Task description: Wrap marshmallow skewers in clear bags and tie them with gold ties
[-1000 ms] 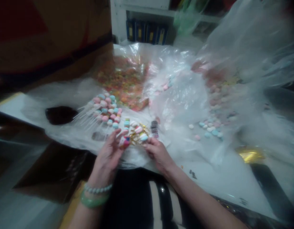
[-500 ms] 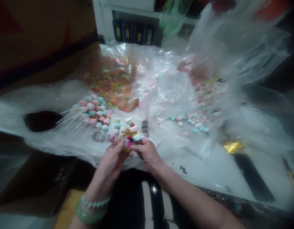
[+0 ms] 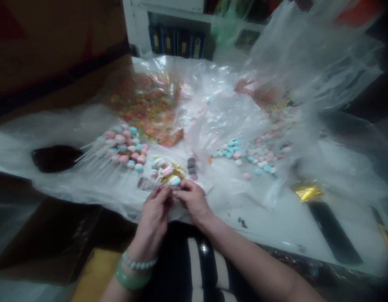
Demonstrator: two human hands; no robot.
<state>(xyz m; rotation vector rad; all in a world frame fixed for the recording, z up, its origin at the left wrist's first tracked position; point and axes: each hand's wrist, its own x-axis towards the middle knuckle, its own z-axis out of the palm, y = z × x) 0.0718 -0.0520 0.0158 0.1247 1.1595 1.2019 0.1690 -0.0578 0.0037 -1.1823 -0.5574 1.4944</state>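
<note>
My left hand (image 3: 155,214) and my right hand (image 3: 194,202) meet at the table's near edge, fingers pinched together. Just beyond the fingertips lies a skewer of pastel candies (image 3: 167,170), white, pink and blue, that look like marshmallows. Both hands close on its near end, where the stick is hidden by the fingers. Gold ties (image 3: 178,169) stick out around the candies. Further left rests a bunch of similar candy skewers (image 3: 123,144), their white sticks (image 3: 97,161) pointing toward the lower left. Motion and dim light blur the details.
A clear bag of orange and green candies (image 3: 146,111) lies behind. Loose pastel candies (image 3: 259,159) spread on the right under clear plastic (image 3: 231,117). Gold foil (image 3: 307,192) and a dark strip (image 3: 335,233) lie far right. A large carton (image 3: 58,54) stands left.
My left hand has shifted slightly right and down. The colourful piece between my fingers is now mostly hidden. The plastic on the right has shifted, showing more blue candies.
</note>
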